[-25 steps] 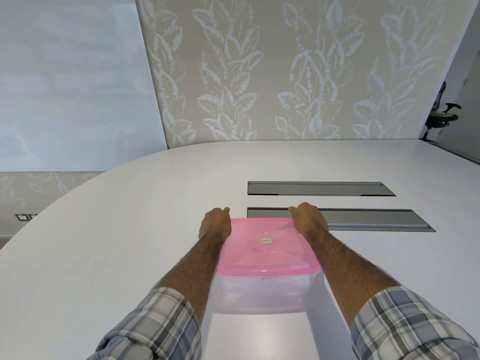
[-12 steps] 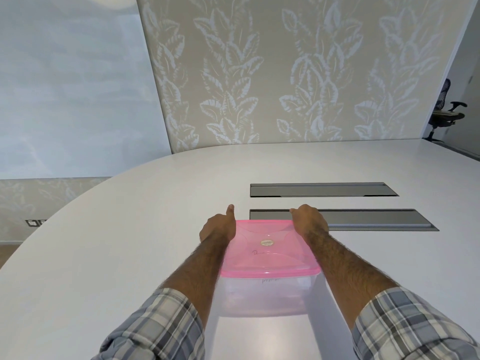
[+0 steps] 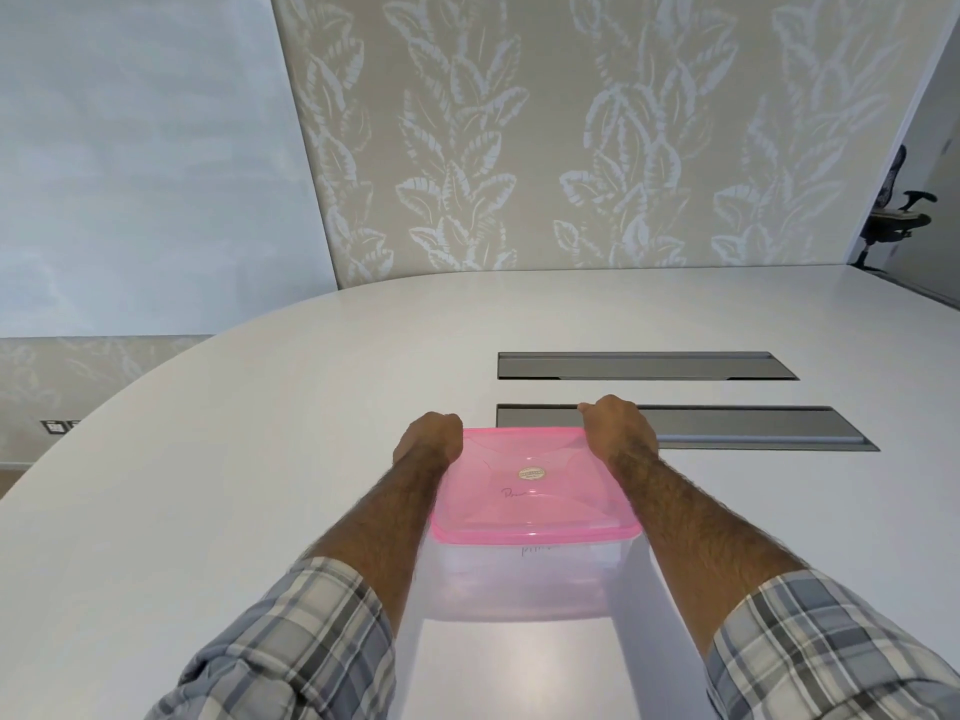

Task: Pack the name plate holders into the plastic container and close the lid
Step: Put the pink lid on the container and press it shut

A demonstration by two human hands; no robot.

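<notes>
A clear plastic container (image 3: 524, 579) stands on the white table in front of me, with a pink translucent lid (image 3: 530, 491) lying flat on top. A small round sticker and some handwriting mark the lid. My left hand (image 3: 428, 439) grips the lid's far left corner with curled fingers. My right hand (image 3: 618, 426) grips the far right corner the same way. Whatever is in the container shows only as a blur through its wall, and no name plate holders can be made out.
Two long grey cable hatches (image 3: 644, 366) (image 3: 753, 428) are set into the table (image 3: 208, 485) just beyond the container. A leaf-patterned wall stands behind the table, and an office chair (image 3: 893, 215) is at the far right.
My left thumb, raised half a second ago, has come back down onto the lid's corner. The container and my right hand stay in place.
</notes>
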